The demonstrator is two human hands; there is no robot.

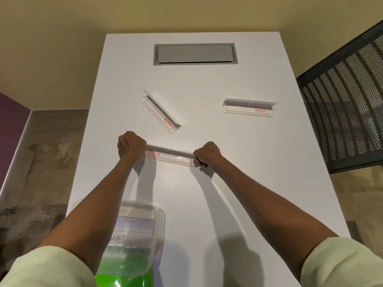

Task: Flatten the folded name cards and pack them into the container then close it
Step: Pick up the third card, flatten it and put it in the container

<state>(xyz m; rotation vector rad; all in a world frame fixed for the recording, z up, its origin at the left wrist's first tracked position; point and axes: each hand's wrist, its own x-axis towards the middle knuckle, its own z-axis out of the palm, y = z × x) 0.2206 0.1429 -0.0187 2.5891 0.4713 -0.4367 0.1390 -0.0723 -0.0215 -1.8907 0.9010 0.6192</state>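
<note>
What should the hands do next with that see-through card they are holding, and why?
Probably press it down flat on the white table. The left hand and right hand each grip one end of the clear plastic folded name card with red print, which looks still creased. The clear plastic container with the green lid waits nearby, so flattening likely comes before packing.

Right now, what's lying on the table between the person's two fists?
In the head view, one clear folded name card spans the gap between the left hand and the right hand; each hand grips one end of it over the white table.
</note>
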